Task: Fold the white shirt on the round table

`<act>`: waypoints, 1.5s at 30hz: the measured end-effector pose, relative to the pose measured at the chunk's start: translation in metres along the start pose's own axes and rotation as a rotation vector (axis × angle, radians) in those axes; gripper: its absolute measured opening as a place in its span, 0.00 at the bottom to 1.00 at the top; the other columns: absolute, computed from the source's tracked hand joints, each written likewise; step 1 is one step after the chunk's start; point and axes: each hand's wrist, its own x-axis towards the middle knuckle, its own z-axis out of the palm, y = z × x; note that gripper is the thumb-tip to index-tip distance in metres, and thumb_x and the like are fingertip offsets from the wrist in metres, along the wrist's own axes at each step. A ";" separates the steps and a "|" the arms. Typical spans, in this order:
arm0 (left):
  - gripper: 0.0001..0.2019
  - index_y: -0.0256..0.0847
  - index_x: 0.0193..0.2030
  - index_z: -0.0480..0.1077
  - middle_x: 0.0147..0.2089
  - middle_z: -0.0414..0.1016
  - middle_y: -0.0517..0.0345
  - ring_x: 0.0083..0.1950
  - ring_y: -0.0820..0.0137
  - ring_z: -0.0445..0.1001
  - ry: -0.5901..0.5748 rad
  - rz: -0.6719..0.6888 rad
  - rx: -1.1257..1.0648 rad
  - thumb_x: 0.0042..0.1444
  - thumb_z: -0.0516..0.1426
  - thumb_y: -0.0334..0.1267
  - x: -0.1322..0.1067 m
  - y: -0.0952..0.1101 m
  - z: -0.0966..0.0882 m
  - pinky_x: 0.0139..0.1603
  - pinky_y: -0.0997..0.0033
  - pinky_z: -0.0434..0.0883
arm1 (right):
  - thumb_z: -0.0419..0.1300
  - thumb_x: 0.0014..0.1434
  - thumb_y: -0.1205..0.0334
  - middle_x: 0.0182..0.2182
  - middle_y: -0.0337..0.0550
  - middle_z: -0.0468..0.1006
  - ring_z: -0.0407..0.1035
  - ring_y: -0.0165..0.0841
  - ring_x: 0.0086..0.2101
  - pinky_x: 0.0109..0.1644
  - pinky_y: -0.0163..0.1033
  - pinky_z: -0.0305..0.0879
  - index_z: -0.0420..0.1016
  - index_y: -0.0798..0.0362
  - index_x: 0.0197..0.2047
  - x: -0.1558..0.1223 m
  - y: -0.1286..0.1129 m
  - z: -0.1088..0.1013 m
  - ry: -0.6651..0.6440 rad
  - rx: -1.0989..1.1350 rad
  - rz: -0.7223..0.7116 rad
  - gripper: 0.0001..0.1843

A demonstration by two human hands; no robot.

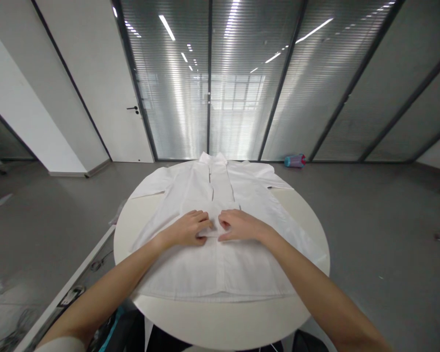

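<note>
A white coat (190, 274) lies spread front side up, its collar at the far edge of the table and its hem toward me. Down its middle runs a front opening, with narrow gaps showing above my hands. My left hand (188, 229) rests on the cloth just left of that opening, its fingers curled and pinching the fabric. Opposite it, my right hand (244, 226) has bent fingers and the thumb at the front edge, gripping cloth too. A small gap separates the two hands. Whether a button sits between the fingertips is too small to make out.
The round white table (220, 320) carries the coat. Beyond it stand glass partitions with blinds (238, 112) and a white door (106, 98). A blue and pink object (295, 161) lies on the floor by the glass. Cables (99, 264) lie on the floor at left.
</note>
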 end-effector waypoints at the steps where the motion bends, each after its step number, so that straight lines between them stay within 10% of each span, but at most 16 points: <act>1: 0.16 0.41 0.49 0.72 0.46 0.72 0.53 0.45 0.63 0.72 -0.004 -0.001 0.013 0.53 0.62 0.37 0.000 0.000 0.001 0.50 0.64 0.67 | 0.69 0.52 0.50 0.31 0.38 0.71 0.64 0.33 0.32 0.36 0.36 0.55 0.65 0.51 0.32 0.000 -0.001 0.002 -0.038 0.008 0.001 0.19; 15: 0.03 0.41 0.35 0.67 0.35 0.73 0.58 0.34 0.68 0.72 -0.005 0.023 0.136 0.56 0.59 0.33 0.001 0.003 0.019 0.35 0.66 0.63 | 0.63 0.56 0.60 0.31 0.40 0.73 0.65 0.34 0.33 0.39 0.38 0.56 0.69 0.52 0.33 -0.001 -0.001 0.004 -0.066 -0.108 -0.157 0.08; 26: 0.08 0.41 0.29 0.63 0.27 0.69 0.60 0.28 0.70 0.67 0.143 0.046 0.003 0.58 0.55 0.29 -0.002 0.013 0.030 0.31 0.67 0.60 | 0.62 0.62 0.55 0.34 0.43 0.73 0.62 0.37 0.37 0.43 0.42 0.56 0.72 0.52 0.36 -0.018 0.020 0.045 0.330 -0.234 -0.231 0.09; 45: 0.07 0.40 0.29 0.64 0.27 0.70 0.59 0.28 0.71 0.69 0.110 0.032 0.055 0.58 0.55 0.31 -0.004 0.013 0.025 0.31 0.68 0.60 | 0.60 0.61 0.64 0.29 0.41 0.73 0.63 0.35 0.34 0.45 0.43 0.56 0.72 0.52 0.31 -0.012 0.010 0.048 0.380 -0.263 -0.273 0.06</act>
